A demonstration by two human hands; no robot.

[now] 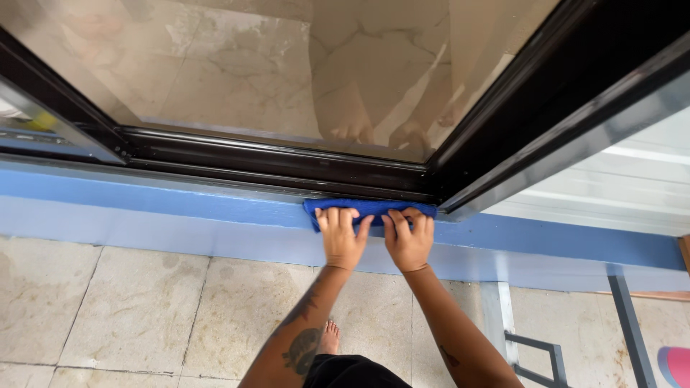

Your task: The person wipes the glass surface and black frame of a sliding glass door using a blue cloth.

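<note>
While your left hand [341, 238] lies flat with fingers spread on the blue cloth [370, 210], your right hand [409, 241] presses beside it, fingers extended too. The cloth sits under your fingertips, against the dark door track [273, 172] just beyond them, on the blue sill [180, 208].

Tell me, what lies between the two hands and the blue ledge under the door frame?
In the head view, a folded blue cloth lies there: the left hand and right hand press it onto the blue ledge.
</note>
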